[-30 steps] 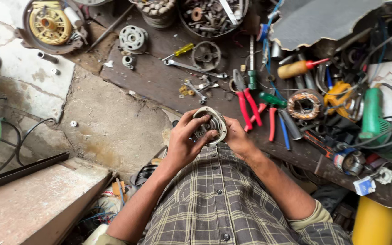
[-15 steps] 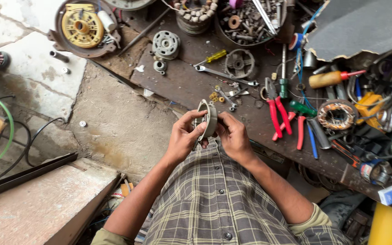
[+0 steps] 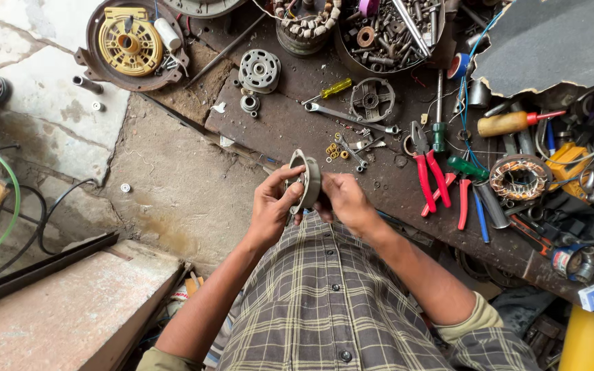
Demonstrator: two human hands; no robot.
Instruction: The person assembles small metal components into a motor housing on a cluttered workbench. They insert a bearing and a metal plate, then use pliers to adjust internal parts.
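- Held edge-on between both hands, just above the near edge of the workbench (image 3: 290, 130): a round grey motor housing (image 3: 309, 180), its rim turned toward the camera.
- Closed around its left rim, the left hand (image 3: 271, 206), thumb up against the face; clamped on the right side from behind, the right hand (image 3: 344, 200), fingers hidden by the part.
- Judged as mid-way through work on a dismantled motor: housing already off and in hand, not yet joined to anything; cannot tell whether being inspected or fitted.
- Scattered loose on the bench just beyond the hands: small brass washers (image 3: 335, 150), screws and a spanner (image 3: 344, 115), so fasteners out, not yet put back.
- Lying separate to the right: red-handled pliers (image 3: 429, 172) and a copper-wound stator (image 3: 520, 177), well apart from the housing.
- Further off, another grey end cover (image 3: 260, 70) and a spoked cover (image 3: 371, 99), both bare on the bench.
- At the far edge, a round metal bowl (image 3: 346, 55) heaped with mixed bolts, nuts and rings.
- Beside it, a smaller tin (image 3: 304, 41) with a wound coil part sitting in its mouth.
- Far left, a rusty round pan (image 3: 91, 58) holding a yellow plastic fan hub (image 3: 130, 42) and a white cylinder.
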